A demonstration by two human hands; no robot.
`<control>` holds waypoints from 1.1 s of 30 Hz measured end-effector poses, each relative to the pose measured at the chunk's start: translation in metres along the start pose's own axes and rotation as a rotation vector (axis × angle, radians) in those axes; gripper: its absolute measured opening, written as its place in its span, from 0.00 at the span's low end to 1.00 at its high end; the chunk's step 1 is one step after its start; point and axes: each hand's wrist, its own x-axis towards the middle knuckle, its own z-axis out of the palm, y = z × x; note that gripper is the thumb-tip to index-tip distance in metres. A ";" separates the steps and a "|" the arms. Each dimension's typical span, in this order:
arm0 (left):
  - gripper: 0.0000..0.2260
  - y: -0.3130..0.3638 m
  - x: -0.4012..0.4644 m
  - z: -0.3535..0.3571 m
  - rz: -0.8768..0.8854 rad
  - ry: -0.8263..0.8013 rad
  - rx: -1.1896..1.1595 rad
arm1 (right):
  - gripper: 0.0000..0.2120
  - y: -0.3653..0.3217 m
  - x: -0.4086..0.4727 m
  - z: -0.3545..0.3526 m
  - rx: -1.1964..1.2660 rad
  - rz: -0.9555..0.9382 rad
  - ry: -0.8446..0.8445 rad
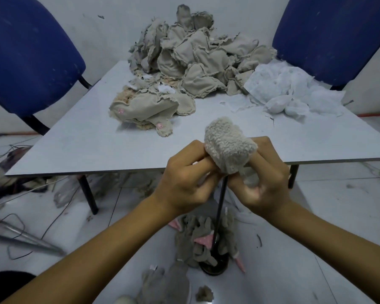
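Both my hands are clamped on the fuzzy grey-beige plush piece (228, 148), which caps the tip of the thin black upright rod (220, 202) just before the near edge of the pale grey counter (86, 139). My left hand (184, 178) pinches its left hem and my right hand (266, 183) curls round its lower right. I'd draw the hem down evenly on both sides so the rod doesn't tilt. The heap of beige inside-out fabric shells (195, 62) and the white gauzy fabric pile (290, 91) lie well apart. Loose grey plush pieces (195, 238) crowd the rod's foot on the floor and could snag.
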 end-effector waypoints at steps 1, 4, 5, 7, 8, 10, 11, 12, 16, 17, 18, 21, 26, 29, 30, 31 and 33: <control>0.03 0.000 0.000 0.000 -0.010 -0.002 -0.011 | 0.03 0.000 -0.001 0.000 0.010 0.006 0.006; 0.05 -0.002 0.004 -0.004 -0.050 -0.021 -0.007 | 0.08 0.000 -0.005 0.002 0.048 0.062 0.011; 0.06 -0.003 0.005 -0.005 -0.068 -0.041 -0.017 | 0.09 0.000 -0.006 0.002 0.064 0.096 -0.002; 0.07 -0.004 0.006 -0.006 -0.088 -0.092 -0.077 | 0.11 -0.001 -0.010 0.003 0.118 0.175 -0.026; 0.08 -0.003 0.006 -0.007 -0.096 -0.108 -0.112 | 0.11 -0.001 -0.012 0.003 0.165 0.224 -0.030; 0.09 -0.003 0.005 -0.007 -0.121 -0.098 -0.135 | 0.12 -0.002 -0.013 0.002 0.300 0.338 -0.033; 0.10 -0.003 0.003 -0.007 -0.139 -0.084 -0.131 | 0.12 -0.002 -0.014 0.003 0.360 0.392 -0.039; 0.10 -0.003 0.000 -0.006 -0.160 -0.077 -0.129 | 0.13 -0.003 -0.015 0.004 0.400 0.436 -0.052; 0.10 0.001 -0.016 0.001 -0.212 -0.082 -0.108 | 0.12 -0.007 -0.032 0.007 0.444 0.510 -0.112; 0.10 0.002 -0.019 0.003 -0.207 -0.078 -0.104 | 0.12 -0.006 -0.035 0.006 0.435 0.495 -0.119; 0.10 0.002 -0.022 0.004 -0.203 -0.074 -0.104 | 0.11 -0.005 -0.038 0.006 0.418 0.479 -0.130; 0.11 0.001 -0.029 0.008 -0.224 -0.062 -0.107 | 0.11 -0.004 -0.038 0.005 0.353 0.409 -0.140; 0.22 -0.008 -0.021 -0.010 -0.220 -0.337 -0.096 | 0.09 0.001 -0.023 -0.007 0.243 0.225 -0.219; 0.25 -0.011 -0.002 -0.028 -0.254 -0.426 -0.140 | 0.07 0.004 -0.003 -0.018 0.220 0.172 -0.202; 0.24 -0.010 0.006 -0.033 -0.259 -0.412 -0.169 | 0.07 0.004 0.005 -0.019 0.239 0.179 -0.180; 0.23 -0.009 0.016 -0.038 -0.269 -0.393 -0.208 | 0.06 0.004 0.013 -0.020 0.290 0.199 -0.161; 0.21 -0.007 0.036 -0.048 -0.325 -0.370 -0.320 | 0.05 0.003 0.030 -0.021 0.451 0.274 -0.156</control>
